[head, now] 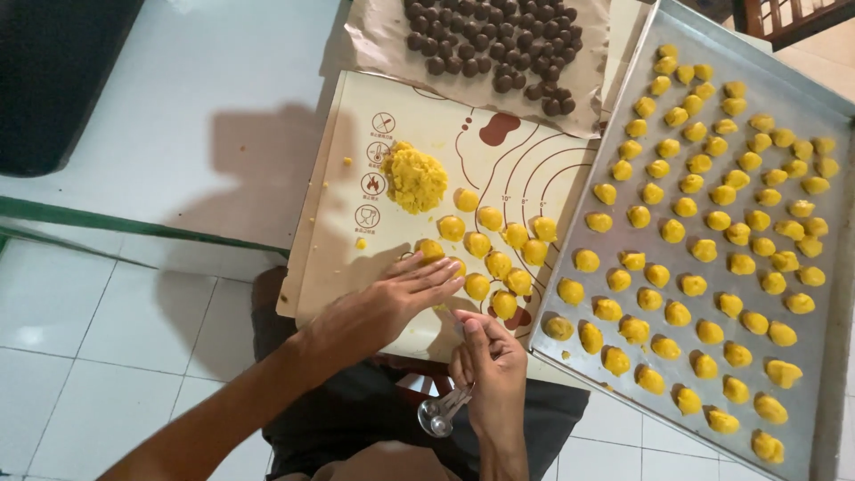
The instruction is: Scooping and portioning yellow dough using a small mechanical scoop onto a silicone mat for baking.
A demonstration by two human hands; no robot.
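Metal measuring spoons [438,415] dangle from the right hand [490,370], loosely pinched. Left hand [383,307] lies flat and unclenched over yellow dough balls [494,249] on the baking mat [338,223]. Beyond: dough lump [415,179], filled tray [828,116], chocolate balls [499,40].

Chocolate balls [499,44] on brown paper [374,36]

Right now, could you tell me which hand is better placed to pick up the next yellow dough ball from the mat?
The left hand, probably: it lies flat and free on the mat, fingers beside the dough balls. The right hand holds metal spoons.
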